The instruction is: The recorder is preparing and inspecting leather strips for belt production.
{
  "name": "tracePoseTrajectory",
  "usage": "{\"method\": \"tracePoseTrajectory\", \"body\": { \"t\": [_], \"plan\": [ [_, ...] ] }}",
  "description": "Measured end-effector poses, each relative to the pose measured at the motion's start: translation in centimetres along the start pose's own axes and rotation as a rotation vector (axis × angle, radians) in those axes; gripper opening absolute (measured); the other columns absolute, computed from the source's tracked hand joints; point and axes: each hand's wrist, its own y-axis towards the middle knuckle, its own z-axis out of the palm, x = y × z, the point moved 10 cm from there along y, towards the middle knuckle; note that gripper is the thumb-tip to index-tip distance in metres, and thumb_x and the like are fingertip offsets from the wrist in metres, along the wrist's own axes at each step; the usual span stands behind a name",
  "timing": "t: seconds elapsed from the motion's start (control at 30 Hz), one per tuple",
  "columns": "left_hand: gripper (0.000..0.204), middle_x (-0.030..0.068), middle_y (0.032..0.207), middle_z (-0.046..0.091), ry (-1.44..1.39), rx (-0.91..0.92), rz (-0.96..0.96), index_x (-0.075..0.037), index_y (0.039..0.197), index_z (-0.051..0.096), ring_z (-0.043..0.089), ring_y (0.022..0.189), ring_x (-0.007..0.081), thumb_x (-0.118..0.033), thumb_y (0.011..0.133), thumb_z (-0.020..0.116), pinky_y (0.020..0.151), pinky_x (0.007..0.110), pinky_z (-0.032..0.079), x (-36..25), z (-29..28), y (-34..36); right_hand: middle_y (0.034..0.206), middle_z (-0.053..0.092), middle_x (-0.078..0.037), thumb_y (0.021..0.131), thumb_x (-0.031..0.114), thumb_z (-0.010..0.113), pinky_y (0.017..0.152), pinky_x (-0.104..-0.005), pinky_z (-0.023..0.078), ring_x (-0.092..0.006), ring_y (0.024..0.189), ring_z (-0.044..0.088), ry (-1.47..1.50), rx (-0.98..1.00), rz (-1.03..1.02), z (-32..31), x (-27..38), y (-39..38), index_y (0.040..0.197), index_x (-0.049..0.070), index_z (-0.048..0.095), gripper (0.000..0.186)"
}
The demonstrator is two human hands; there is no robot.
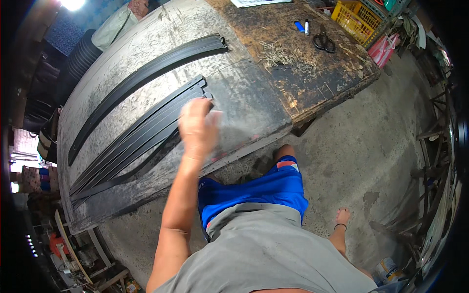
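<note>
Black flat strips are fanned across the worktable, with the left hand right at their ends. It's pretty blurry, so can't tell if it's actually gripping any. 1 more dark stack lies beyond that hand. Right hand hangs well apart, fingers kinda curled, can't tell if they're holding anything. Scissors sit past the left hand, off to its right.

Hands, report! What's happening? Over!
Left hand at ends of dark strips, grip unclear; right hand out of view. Strips lie on tabletop. Scissors apart, off right.
</note>
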Motion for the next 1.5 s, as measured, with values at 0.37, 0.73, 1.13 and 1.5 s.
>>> {"method": "tracePoseTrajectory", "body": {
  "t": [0.37, 0.73, 1.13, 1.5],
  "plan": [
    [0.01, 0.0095, 0.085, 0.064, -0.047, 0.063, -0.018, -0.008, 0.095, 0.064, 0.066, 0.076, 0.0312, -0.018, 0.092, 0.063, 0.064, 0.04, 0.053, 7.3, -4.3, -6.6, 0.064, 0.057, -0.004, 0.09, 0.017, 0.05, 0.044, -0.0311, 0.037, -0.015, 0.051, 0.05, -0.119, -0.07, -0.27, 0.9, 2.7, 3.3, 0.084, 0.006, 0.059, 0.016],
    [0.015, 0.0093, 0.09, 0.061, -0.019, 0.046, 0.061, -0.008, 0.092, 0.066, 0.058, 0.086, 0.0309, -0.004, 0.078, 0.07, 0.076, 0.041, 0.048, 7.2, -0.8, -10.1, 0.071, 0.061, -0.003, 0.093, 0.019, 0.058, 0.054, -0.0249, 0.046, -0.0113, 0.06, 0.054, 0.639, 0.004, -0.664, -2.3, 19.0, 2.9, 0.089, 0.008, 0.061, 0.012],
    [0.015, 0.0051, 0.089, 0.061, 0.029, 0.028, 0.005, -0.012, 0.093, 0.069, 0.058, 0.086, 0.0272, -0.015, 0.078, 0.074, 0.075, 0.04, 0.048, 5.8, 0.0, -9.7, 0.089, 0.071, -0.009, 0.094, 0.01, 0.063, 0.072, -0.0271, 0.057, -0.014, 0.079, 0.07, 0.481, 1.012, -1.204, 25.7, 46.3, -41.5, 0.102, -0.001, 0.063, 0.013],
    [0.012, 0.002, 0.084, 0.059, 0.219, 0.001, 0.104, -0.016, 0.088, 0.069, 0.058, 0.083, 0.0241, -0.016, 0.077, 0.073, 0.068, 0.038, 0.046, 3.5, 1.7, -9.4, 0.089, 0.06, -0.01, 0.087, 0.017, 0.068, 0.064, -0.034, 0.05, -0.0237, 0.067, 0.06, 0.277, 0.706, -1.56, 29.8, 43.1, -49.0, 0.083, 0.002, 0.062, 0.016]
  ]
}}
